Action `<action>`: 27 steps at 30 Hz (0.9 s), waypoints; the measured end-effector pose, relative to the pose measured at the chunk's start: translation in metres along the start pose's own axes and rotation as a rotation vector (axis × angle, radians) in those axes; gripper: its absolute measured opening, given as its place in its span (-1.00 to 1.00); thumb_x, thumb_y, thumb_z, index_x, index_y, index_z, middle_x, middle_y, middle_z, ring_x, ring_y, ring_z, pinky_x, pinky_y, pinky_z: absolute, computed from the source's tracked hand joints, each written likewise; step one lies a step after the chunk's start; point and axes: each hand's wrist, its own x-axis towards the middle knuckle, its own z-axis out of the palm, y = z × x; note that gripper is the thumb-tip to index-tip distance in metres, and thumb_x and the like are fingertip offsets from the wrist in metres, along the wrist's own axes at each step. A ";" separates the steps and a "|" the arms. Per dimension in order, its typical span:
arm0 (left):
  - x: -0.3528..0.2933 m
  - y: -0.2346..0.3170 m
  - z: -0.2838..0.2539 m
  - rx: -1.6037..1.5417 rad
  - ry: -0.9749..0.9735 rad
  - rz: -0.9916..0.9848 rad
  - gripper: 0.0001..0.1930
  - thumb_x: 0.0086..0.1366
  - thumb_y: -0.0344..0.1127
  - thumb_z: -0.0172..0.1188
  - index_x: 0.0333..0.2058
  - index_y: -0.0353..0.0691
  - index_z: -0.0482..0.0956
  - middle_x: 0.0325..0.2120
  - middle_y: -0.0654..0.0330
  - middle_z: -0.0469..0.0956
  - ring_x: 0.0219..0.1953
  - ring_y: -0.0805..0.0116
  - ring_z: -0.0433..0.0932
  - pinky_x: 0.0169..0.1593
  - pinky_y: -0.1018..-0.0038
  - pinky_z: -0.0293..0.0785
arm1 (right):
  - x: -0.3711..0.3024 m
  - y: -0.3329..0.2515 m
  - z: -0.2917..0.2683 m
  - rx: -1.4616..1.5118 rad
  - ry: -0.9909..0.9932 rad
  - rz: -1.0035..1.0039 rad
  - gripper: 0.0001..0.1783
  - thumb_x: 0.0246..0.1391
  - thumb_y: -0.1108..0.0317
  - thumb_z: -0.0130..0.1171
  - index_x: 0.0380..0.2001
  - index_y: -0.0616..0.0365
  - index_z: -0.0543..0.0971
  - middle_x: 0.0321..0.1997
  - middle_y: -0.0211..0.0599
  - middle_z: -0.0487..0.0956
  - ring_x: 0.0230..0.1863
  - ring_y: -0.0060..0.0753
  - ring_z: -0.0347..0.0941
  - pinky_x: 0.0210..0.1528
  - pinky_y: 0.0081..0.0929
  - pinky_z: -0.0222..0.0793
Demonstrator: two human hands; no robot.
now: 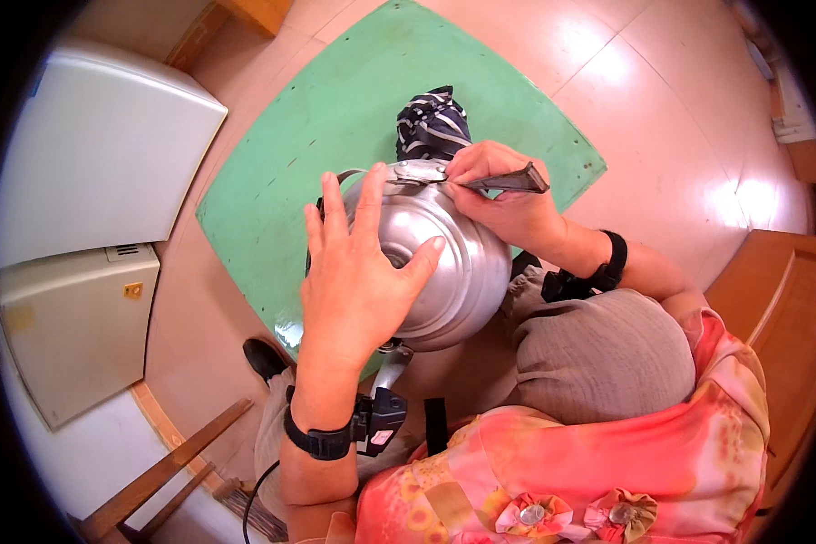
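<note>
A round silver metal kettle (458, 263) rests near the edge of the green table, its ridged round face turned up toward me. Its spout (392, 370) points back toward my lap. My left hand (358, 263) lies on the kettle with fingers stretched and spread. At the far rim sits a riveted metal bracket (417, 171). Beside that bracket, my right hand (503, 195) pinches a dark, flat tool (517, 179) that widens at its outer end. The tool's tip is partly hidden by my fingers, so its exact kind is unclear.
Just beyond the kettle lies a dark striped cloth bundle (432, 122) on the green table (335, 118). Pale box-like appliances (109, 145) stand at the left. Wooden bars (168, 467) are at lower left, and a brown wooden cabinet (780, 308) is at the right.
</note>
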 end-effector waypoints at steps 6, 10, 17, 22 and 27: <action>0.000 -0.001 0.002 0.002 0.017 0.007 -0.17 0.04 0.14 0.26 0.27 0.11 0.14 0.29 -0.17 -0.02 0.28 -0.35 0.00 0.15 -0.06 0.26 | -0.001 0.004 0.000 -0.069 -0.006 0.001 -0.82 -0.23 0.60 0.28 -0.52 0.19 0.48 -0.45 -0.31 0.54 -0.40 -0.38 0.50 -0.34 -0.52 0.43; 0.000 -0.001 0.002 -0.009 0.017 0.006 -0.17 0.03 0.13 0.27 0.27 0.12 0.15 0.29 -0.17 -0.02 0.28 -0.35 0.01 0.16 -0.05 0.25 | -0.004 0.008 -0.003 -0.067 0.038 -0.031 -0.83 -0.21 0.61 0.27 -0.53 0.20 0.47 -0.45 -0.32 0.54 -0.38 -0.40 0.50 -0.32 -0.54 0.43; 0.000 -0.001 0.004 -0.019 0.020 0.017 -0.17 0.03 0.11 0.28 0.26 0.11 0.15 0.29 -0.17 -0.01 0.28 -0.35 0.01 0.17 -0.05 0.23 | -0.006 0.008 -0.003 0.177 0.013 0.149 -0.86 -0.16 0.59 0.26 -0.53 0.20 0.48 -0.42 -0.32 0.57 -0.35 -0.47 0.51 -0.29 -0.53 0.43; 0.000 -0.001 0.002 -0.049 0.026 0.012 -0.15 0.02 0.09 0.30 0.27 0.11 0.15 0.29 -0.18 -0.01 0.29 -0.33 0.00 0.19 -0.03 0.21 | -0.005 0.009 -0.004 0.111 -0.040 0.158 -0.88 -0.15 0.53 0.26 -0.53 0.21 0.50 -0.41 -0.34 0.58 -0.37 -0.51 0.50 -0.29 -0.52 0.43; -0.001 0.000 0.000 -0.023 0.012 0.008 -0.15 0.02 0.09 0.30 0.27 0.10 0.14 0.29 -0.18 -0.02 0.29 -0.32 -0.01 0.18 -0.03 0.21 | -0.005 0.013 -0.008 0.149 0.064 0.385 -0.90 -0.13 0.48 0.25 -0.51 0.21 0.51 -0.41 -0.37 0.59 -0.38 -0.57 0.49 -0.33 -0.54 0.43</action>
